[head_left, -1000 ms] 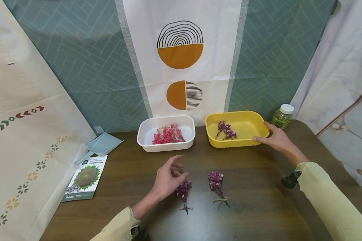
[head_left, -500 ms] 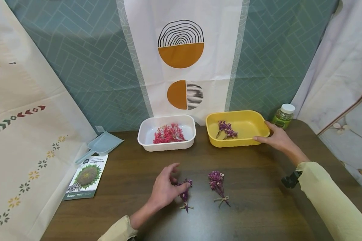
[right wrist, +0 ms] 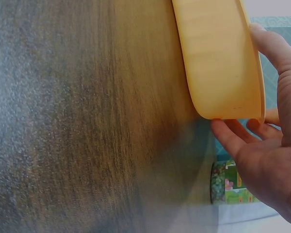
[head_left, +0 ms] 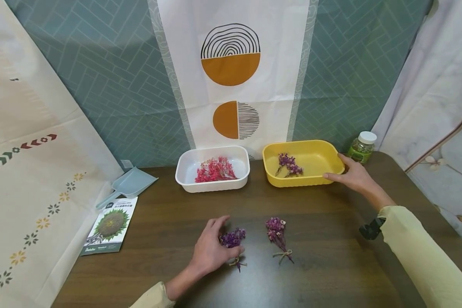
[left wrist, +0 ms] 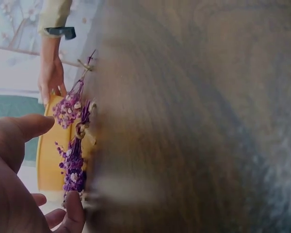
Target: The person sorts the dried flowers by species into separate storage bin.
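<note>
In the head view my left hand (head_left: 211,249) is low around a small bunch of dried purple flowers (head_left: 232,238) tied with twine. The left wrist view shows the thumb (left wrist: 36,125) apart from that bunch (left wrist: 73,165), with fingertips by its flower heads. A second tied purple bunch (head_left: 276,234) lies to the right. My right hand (head_left: 355,174) holds the right end of a yellow tray (head_left: 323,162), its thumb at the near rim and its fingers around the end. Loose purple sprigs (head_left: 289,165) lie inside the tray.
A white tray (head_left: 185,182) with red dried flowers (head_left: 215,170) stands left of the yellow one. Behind my right hand is a white-lidded jar (head_left: 362,147). A light blue dustpan (head_left: 132,184) and a sunflower seed packet (head_left: 109,226) lie at the left.
My left hand has come down and nearer to me, so its fingers and thumb now stand around the left purple bunch. The right hand has stayed on the yellow tray.
</note>
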The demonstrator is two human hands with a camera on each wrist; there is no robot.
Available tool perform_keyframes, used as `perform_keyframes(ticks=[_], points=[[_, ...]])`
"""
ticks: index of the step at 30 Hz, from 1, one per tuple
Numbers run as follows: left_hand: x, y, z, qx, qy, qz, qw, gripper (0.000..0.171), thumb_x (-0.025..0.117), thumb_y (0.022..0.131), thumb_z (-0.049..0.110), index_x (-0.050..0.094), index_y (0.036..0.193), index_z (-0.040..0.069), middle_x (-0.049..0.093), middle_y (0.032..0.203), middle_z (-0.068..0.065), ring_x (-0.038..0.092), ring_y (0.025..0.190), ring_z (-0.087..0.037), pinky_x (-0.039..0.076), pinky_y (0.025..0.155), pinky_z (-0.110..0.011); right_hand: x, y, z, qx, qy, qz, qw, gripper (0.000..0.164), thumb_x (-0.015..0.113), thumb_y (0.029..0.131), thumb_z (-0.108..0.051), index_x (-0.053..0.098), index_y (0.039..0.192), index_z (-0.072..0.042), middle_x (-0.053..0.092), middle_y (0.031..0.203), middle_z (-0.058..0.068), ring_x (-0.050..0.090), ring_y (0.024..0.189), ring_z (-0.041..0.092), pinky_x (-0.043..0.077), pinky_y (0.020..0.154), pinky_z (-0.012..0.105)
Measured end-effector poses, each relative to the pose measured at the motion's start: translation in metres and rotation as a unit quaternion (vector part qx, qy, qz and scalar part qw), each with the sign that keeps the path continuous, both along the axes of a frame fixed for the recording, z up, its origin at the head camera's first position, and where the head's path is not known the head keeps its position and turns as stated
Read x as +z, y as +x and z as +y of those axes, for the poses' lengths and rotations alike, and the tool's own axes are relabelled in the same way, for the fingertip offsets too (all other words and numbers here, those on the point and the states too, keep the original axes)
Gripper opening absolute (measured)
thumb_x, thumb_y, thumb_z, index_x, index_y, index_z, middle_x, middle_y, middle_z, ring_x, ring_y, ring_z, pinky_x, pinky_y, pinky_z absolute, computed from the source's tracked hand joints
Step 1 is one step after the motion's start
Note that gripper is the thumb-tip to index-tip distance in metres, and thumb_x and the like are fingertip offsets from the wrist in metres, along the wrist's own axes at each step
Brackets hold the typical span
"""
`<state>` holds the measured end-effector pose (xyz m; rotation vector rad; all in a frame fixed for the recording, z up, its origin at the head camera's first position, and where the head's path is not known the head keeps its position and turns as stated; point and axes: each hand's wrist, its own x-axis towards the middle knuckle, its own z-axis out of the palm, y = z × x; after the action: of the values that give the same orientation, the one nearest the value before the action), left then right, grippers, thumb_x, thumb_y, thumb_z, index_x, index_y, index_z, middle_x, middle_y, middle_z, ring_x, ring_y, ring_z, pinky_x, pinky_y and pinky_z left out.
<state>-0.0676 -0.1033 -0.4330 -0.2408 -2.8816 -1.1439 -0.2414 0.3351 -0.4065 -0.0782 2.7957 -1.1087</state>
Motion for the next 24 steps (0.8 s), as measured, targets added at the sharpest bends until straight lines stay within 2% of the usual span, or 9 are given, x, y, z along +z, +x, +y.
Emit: perform_keyframes(ticks=[4, 8, 13, 24], points=[[-0.0035, 0.0014, 0.0026, -0.002, -0.016, 0.004, 0.9999, 0.089, 0.093, 0.063, 0.039, 0.056, 0.138, 0.008, 0.057, 0.123, -0.012, 0.06, 0.105, -0.029, 0.053, 0.08, -0.05, 0.0007, 0.0008, -0.0002, 0.0, 0.001, 0.001, 1.0, 0.119, 0.072, 0.083, -0.061, 0.002, 0.158, 0.001, 0.016, 0.158, 0.034, 0.024, 0.138, 0.055, 0.025, 0.107, 0.069], [-0.0068, 0.0024, 0.0057, -0.001, -0.025, 0.016, 0.9996, 0.09, 0.094, 0.061, 0.033, 0.056, 0.137, 0.005, 0.056, 0.121, -0.013, 0.06, 0.104, -0.031, 0.053, 0.079, -0.05, 0.0006, 0.0013, -0.0003, 0.002, 0.0, 0.001, 1.0, 0.12, 0.072, 0.083, -0.061, 0.002, 0.158, 0.0, 0.016, 0.158, 0.033, 0.024, 0.138, 0.055, 0.025, 0.107, 0.069], [-0.0095, 0.0032, 0.0071, 0.001, -0.02, 0.033, 0.9993, 0.083, 0.093, 0.061, 0.023, 0.058, 0.135, 0.006, 0.056, 0.116, -0.013, 0.06, 0.097, -0.029, 0.053, 0.078, -0.047, 0.0001, 0.0008, -0.0005, 0.003, 0.0, 0.003, 1.0, 0.119, 0.072, 0.083, -0.061, 0.002, 0.158, -0.001, 0.017, 0.158, 0.033, 0.025, 0.138, 0.055, 0.025, 0.107, 0.069], [-0.0099, 0.0023, 0.0047, -0.033, 0.003, 0.056, 0.9979, 0.067, 0.086, 0.066, 0.007, 0.063, 0.128, 0.008, 0.057, 0.108, -0.014, 0.061, 0.09, -0.025, 0.054, 0.075, -0.043, 0.001, 0.001, -0.0005, 0.0, 0.002, -0.003, 1.0, 0.121, 0.072, 0.082, -0.062, 0.001, 0.158, 0.0, 0.016, 0.158, 0.033, 0.024, 0.138, 0.055, 0.025, 0.107, 0.069]])
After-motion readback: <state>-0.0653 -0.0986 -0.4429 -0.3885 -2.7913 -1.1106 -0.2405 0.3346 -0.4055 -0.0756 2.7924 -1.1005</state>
